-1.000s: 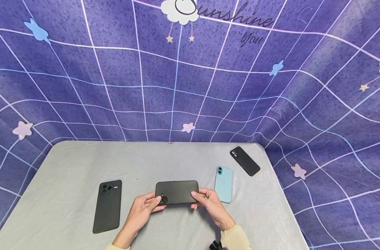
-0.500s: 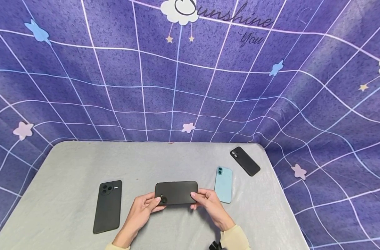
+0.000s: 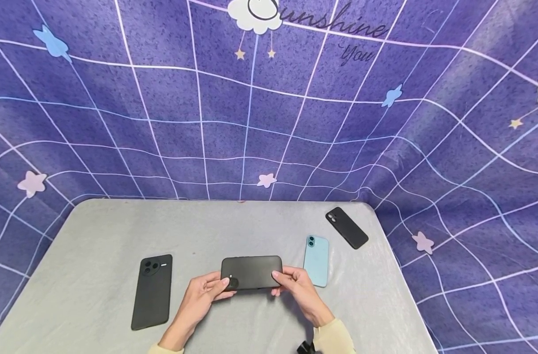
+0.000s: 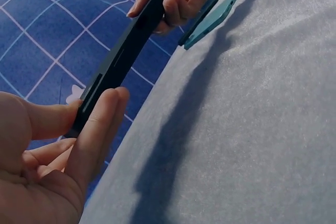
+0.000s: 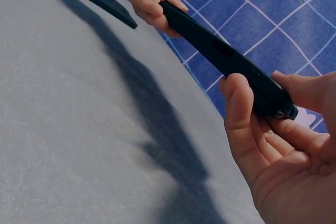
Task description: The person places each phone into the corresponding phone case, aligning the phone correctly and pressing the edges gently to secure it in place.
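Note:
Both hands hold a black smartphone (image 3: 253,269) sideways above the table, back facing up, with its camera at the lower left corner. My left hand (image 3: 201,296) pinches the left end, thumb beside the camera. At the other end, my right hand (image 3: 301,292) grips with the thumb on the back and fingers beneath. The left wrist view shows the phone's long edge (image 4: 118,61) with narrow slots. In the right wrist view, the fingers of the right hand (image 5: 283,150) support the phone's near end from below. The phone's front is hidden.
A larger dark phone (image 3: 151,295) lies face down to the left. Right of the hands lies a light teal phone (image 3: 316,265), with a black phone case (image 3: 347,228) behind it near the table's back right corner. A purple printed curtain (image 3: 224,132) borders the grey-covered table (image 3: 118,221).
Both hands and the black smartphone have shifted very slightly to the right, and the phone's tilt differs a little. The grips are the same; the other phones and the case have stayed put.

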Demonstrator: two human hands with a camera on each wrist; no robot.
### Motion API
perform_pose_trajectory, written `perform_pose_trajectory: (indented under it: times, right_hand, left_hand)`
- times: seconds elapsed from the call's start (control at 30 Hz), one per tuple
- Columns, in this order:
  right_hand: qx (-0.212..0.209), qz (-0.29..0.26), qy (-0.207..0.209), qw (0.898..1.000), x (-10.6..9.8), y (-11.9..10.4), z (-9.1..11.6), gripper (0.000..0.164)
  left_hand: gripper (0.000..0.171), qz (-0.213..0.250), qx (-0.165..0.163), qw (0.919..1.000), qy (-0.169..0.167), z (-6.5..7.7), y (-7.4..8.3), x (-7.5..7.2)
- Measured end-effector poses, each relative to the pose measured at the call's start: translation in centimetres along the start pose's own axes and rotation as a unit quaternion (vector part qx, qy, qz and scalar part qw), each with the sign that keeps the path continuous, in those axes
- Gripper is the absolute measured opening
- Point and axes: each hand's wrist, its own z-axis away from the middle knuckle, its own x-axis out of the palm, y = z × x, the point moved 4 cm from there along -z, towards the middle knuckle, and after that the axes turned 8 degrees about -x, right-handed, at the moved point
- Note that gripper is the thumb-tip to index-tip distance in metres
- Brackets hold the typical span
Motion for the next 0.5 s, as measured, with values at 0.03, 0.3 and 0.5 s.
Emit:
perform_pose_trajectory:
  times: [0.03,0.3,0.5]
  right_hand:
    - [0.001,-0.003,0.001,1.0,-0.01,0.02,0.02,0.036]
    - [0.004,-0.011,0.0,1.0,0.03,0.09,-0.02,0.034]
    - [0.013,-0.013,0.003,1.0,-0.02,0.27,-0.24,0.035]
  left_hand:
    - [0.044,0.0,0.001,1.0,0.0,0.0,0.0,-0.02]
    - [0.041,-0.001,0.014,0.9999,-0.009,0.02,-0.01,-0.22]
    - [0.044,0.012,-0.001,0.9999,-0.007,-0.02,-0.2,-0.35]
